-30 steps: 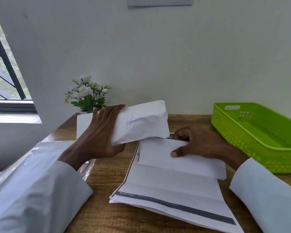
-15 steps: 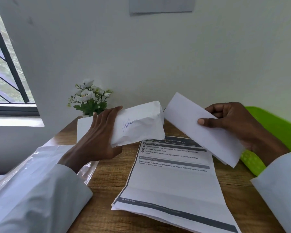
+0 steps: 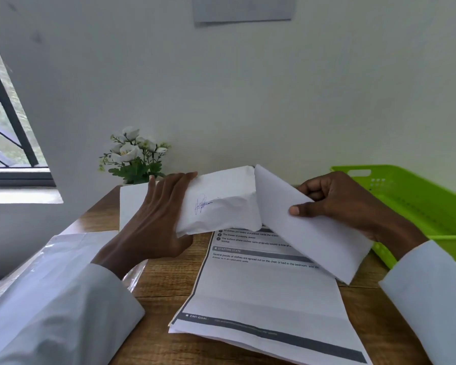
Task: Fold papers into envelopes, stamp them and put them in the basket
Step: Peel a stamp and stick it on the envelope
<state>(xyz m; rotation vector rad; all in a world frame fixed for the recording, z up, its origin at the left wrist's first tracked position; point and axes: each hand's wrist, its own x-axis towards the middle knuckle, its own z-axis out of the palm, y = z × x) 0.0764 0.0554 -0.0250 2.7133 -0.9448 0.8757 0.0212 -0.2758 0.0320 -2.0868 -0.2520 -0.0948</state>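
Head view takes in the brown wooden table (image 3: 166, 280) first, since it carries everything. Below both sets of fingers lies the stack of printed white sheets with grey heading bars (image 3: 263, 291), flat and close to the person, probably so the next sheet is ready to fold. To the right of the right fingers, against the wall, sits the lime-green perforated plastic basket (image 3: 416, 204); it looks placed within easy reach for dropping finished envelopes. Left of the left fingers a clear plastic sleeve of white paper (image 3: 71, 248) rests on the table, and a small pot of white artificial flowers (image 3: 132, 156) stands behind it.

The right hand (image 3: 345, 204) holds a plain white folded sheet (image 3: 308, 230) tilted above the stack, thumb on its face and fingers (image 3: 309, 187) curled behind, gripping it. The left hand (image 3: 156, 225) closes around a crumpled white paper envelope with a blue ink scribble (image 3: 219, 204), held up off the table. The sheet's upper corner meets the envelope's right end, which suggests it is being lined up for insertion.
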